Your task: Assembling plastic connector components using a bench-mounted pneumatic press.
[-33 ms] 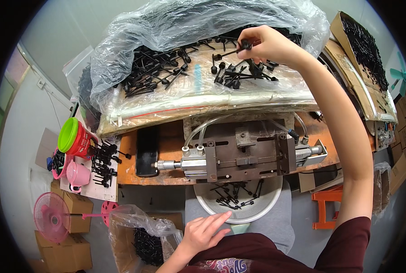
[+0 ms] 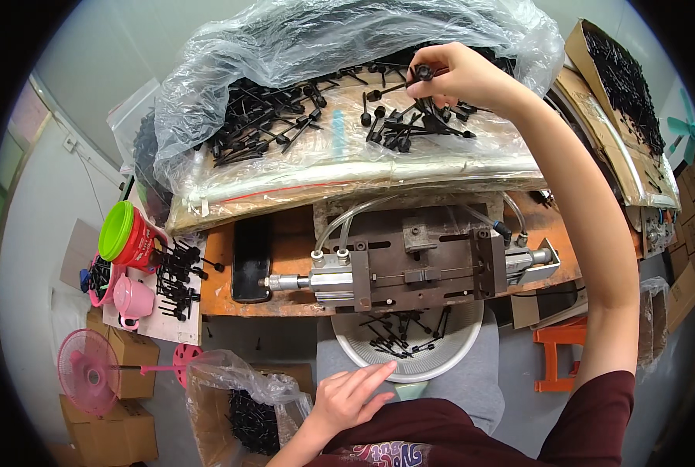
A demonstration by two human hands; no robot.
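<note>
Fixture (image 2: 390, 258) — between basin (image 2: 458, 354) and right hand (image 2: 466, 76); sheeting (image 2: 301, 47) beyond

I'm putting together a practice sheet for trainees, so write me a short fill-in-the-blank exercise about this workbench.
1. The raised hand, holding a black, thin-stemmed part, is the person's ____ one.
2. The lowered hand, near the round, light-grey, perforated basket, is the person's ____ one.
3. The round, mesh-guarded fan at lower left is coloured ____.

Missing words: right; left; pink.
</note>
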